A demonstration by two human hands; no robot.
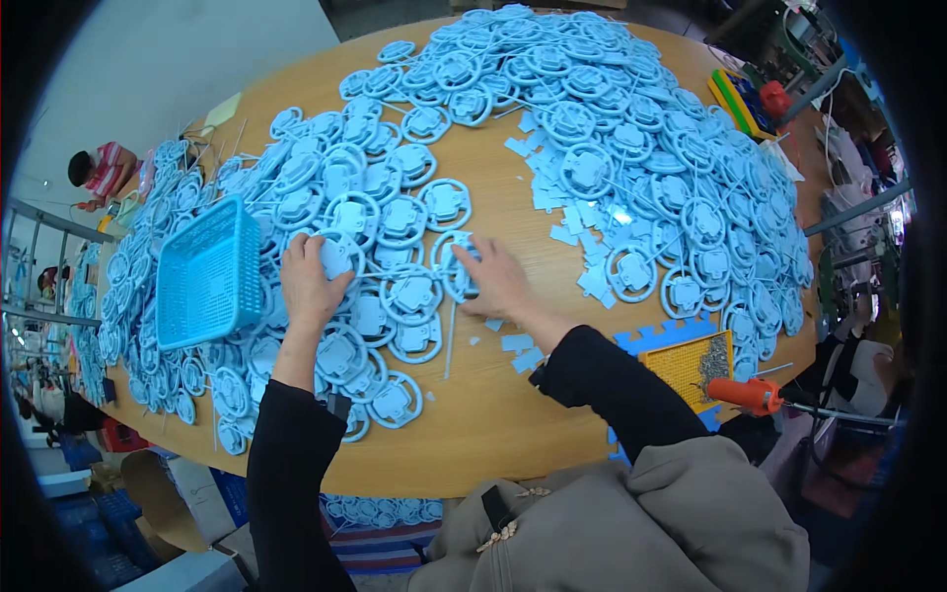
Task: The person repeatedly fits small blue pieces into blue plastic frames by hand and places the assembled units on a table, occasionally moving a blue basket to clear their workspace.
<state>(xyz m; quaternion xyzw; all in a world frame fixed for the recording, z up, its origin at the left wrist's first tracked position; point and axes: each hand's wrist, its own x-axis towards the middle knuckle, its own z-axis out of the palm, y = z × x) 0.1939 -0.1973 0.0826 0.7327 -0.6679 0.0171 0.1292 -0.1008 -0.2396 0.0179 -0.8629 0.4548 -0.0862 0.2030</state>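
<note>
Light blue ring-shaped plastic parts, each with a squarish block in the middle and some with a thin stick, lie heaped over the table. My left hand (310, 280) grips one ring-shaped part (340, 255) at its left edge, thumb and fingers around it, on the left heap. My right hand (498, 280) holds another ring-shaped part (448, 255) at the heap's right edge, its fingers over the rim. Between my hands lies a further ring-shaped part (411, 296). The fingertips of both hands are partly hidden.
A blue basket (209, 335) sits on the left heap. Small flat blue pieces (594, 281) lie by the large right heap (705, 212). Near my right forearm are a yellow tray (676, 367) of small metal screws and an orange power screwdriver (745, 395). Another person (107, 173) sits far left.
</note>
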